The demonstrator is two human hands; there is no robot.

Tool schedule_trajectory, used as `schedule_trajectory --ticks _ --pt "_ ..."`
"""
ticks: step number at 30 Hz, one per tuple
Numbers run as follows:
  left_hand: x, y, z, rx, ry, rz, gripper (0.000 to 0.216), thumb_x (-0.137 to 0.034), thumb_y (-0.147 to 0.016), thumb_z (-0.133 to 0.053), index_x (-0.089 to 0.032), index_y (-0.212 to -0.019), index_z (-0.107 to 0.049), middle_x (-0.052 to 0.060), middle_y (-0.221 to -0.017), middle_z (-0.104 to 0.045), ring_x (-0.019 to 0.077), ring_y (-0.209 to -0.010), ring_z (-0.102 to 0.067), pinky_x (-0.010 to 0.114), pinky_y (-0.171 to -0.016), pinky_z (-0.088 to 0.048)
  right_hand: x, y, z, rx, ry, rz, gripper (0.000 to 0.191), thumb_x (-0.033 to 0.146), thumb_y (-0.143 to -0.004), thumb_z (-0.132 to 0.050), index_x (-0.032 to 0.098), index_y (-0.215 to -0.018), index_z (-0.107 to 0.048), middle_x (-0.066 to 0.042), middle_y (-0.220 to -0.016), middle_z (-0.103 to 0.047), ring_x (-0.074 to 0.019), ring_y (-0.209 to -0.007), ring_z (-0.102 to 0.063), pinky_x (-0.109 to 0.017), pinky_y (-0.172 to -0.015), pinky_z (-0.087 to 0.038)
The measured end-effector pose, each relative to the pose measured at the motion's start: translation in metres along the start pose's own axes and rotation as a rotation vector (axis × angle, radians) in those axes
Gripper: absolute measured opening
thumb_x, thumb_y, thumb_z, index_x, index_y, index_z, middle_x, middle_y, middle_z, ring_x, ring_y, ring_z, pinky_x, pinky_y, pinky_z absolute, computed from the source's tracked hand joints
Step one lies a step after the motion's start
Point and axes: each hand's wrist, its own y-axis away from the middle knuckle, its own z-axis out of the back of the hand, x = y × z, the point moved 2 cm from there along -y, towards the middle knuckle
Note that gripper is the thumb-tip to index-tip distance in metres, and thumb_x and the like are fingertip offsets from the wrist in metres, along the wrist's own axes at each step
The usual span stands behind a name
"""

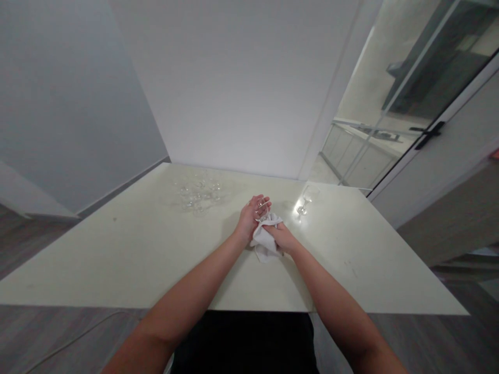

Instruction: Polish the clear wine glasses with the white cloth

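Fingers of the left hand point(247, 217) cradle a clear glass point(262, 209), long axis apparently pointing away; fingers of the right hand point(285, 238) pinch white cloth point(265, 243) at its near end.

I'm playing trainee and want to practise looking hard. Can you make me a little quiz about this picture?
1. True or false: the right hand holds a white cloth.
2. Where is the group of clear glasses?
A) on the table's left part
B) on the table's right part
C) on the floor
3. Fill in: the left hand holds a ____.

Key: 1. True. 2. A. 3. Drinking glass.
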Motion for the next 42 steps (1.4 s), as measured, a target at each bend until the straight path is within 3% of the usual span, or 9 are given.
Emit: schedule_trajectory --ticks 5,11,13,17,21,25,33,37,42 --pt "0.001 0.001 0.001 0.005 -0.043 -0.012 0.040 -0.045 -0.070 -0.068 -0.017 -0.098 -0.060 0.005 -0.095 -0.066 0.0126 -0.078 -0.064 0.026 -0.077 -0.048 0.001 0.003 0.001 0.011 -0.117 -0.097 0.030 0.036 -0.068 -0.069 0.020 -0.093 -0.063 -0.001 -0.084 -0.069 -0.0138 -0.068 -0.062 -0.024 -0.063 -0.050" --pt "0.000 -0.002 0.005 -0.012 -0.074 -0.079 0.042 -0.040 -0.066 -0.073 -0.017 -0.098 -0.059 0.004 -0.088 -0.065 0.0123 -0.074 -0.064 0.023 -0.069 -0.048 0.017 0.006 -0.004 0.066 0.197 0.193 0.021 0.028 -0.072 -0.064 0.020 -0.091 -0.066 0.001 -0.084 -0.068 -0.0137 -0.076 -0.059 -0.025 -0.071 -0.049" --pt "-0.003 -0.001 0.005 0.011 -0.046 -0.056 0.042 -0.043 -0.067 -0.071 -0.017 -0.098 -0.059 0.004 -0.089 -0.066 0.0138 -0.076 -0.064 0.025 -0.072 -0.049 0.019 0.007 -0.004 0.066 0.228 0.216 0.018 0.027 -0.072 -0.063 0.020 -0.089 -0.066 0.002 -0.082 -0.067 -0.0132 -0.075 -0.059 -0.025 -0.070 -0.048" --pt "-0.008 0.004 0.004 0.125 0.048 0.031 0.053 -0.060 -0.075 -0.054 -0.016 -0.103 -0.060 0.010 -0.103 -0.065 0.0220 -0.093 -0.064 0.035 -0.084 -0.050 0.012 0.007 -0.002 0.091 0.092 0.028 0.025 0.029 -0.071 -0.065 0.020 -0.095 -0.065 0.001 -0.086 -0.069 -0.0129 -0.071 -0.061 -0.024 -0.066 -0.049" --pt "-0.010 0.007 0.004 0.144 0.062 0.054 0.054 -0.061 -0.079 -0.047 -0.016 -0.107 -0.059 0.012 -0.111 -0.064 0.0237 -0.097 -0.063 0.037 -0.086 -0.050 0.007 0.008 -0.001 0.116 0.021 -0.074 0.028 0.032 -0.070 -0.067 0.019 -0.095 -0.064 0.000 -0.084 -0.069 -0.0135 -0.068 -0.061 -0.024 -0.062 -0.048" --pt "-0.010 0.006 0.005 0.081 0.077 0.039 0.047 -0.055 -0.081 -0.049 -0.014 -0.101 -0.061 0.010 -0.101 -0.067 0.0202 -0.087 -0.066 0.036 -0.084 -0.050 0.013 0.007 -0.003 0.129 0.149 0.051 0.028 0.034 -0.072 -0.065 0.019 -0.096 -0.063 0.000 -0.087 -0.068 -0.0136 -0.073 -0.060 -0.025 -0.067 -0.047" --pt "-0.006 0.004 0.004 -0.045 0.076 -0.038 0.036 -0.046 -0.079 -0.058 -0.013 -0.092 -0.063 0.007 -0.086 -0.069 0.0176 -0.079 -0.067 0.032 -0.081 -0.052 0.018 0.002 0.000 -0.046 0.486 0.301 0.028 0.024 -0.066 -0.068 0.016 -0.093 -0.063 -0.004 -0.091 -0.068 -0.0181 -0.081 -0.059 -0.031 -0.077 -0.046" --pt "-0.005 0.005 0.003 -0.031 0.048 -0.014 0.035 -0.045 -0.078 -0.060 -0.013 -0.091 -0.064 0.007 -0.085 -0.070 0.0171 -0.078 -0.067 0.031 -0.080 -0.052 0.017 0.003 -0.004 0.064 0.469 0.312 0.026 0.024 -0.072 -0.063 0.017 -0.096 -0.064 -0.004 -0.093 -0.067 -0.0189 -0.086 -0.058 -0.032 -0.080 -0.045" --pt "-0.005 0.001 0.003 -0.028 0.074 0.057 0.034 -0.043 -0.076 -0.062 -0.011 -0.086 -0.064 0.007 -0.079 -0.069 0.0154 -0.069 -0.067 0.028 -0.071 -0.054 0.016 0.007 -0.006 0.181 0.297 0.147 0.028 0.031 -0.077 -0.059 0.017 -0.101 -0.062 -0.001 -0.088 -0.067 -0.0157 -0.077 -0.058 -0.027 -0.071 -0.046"
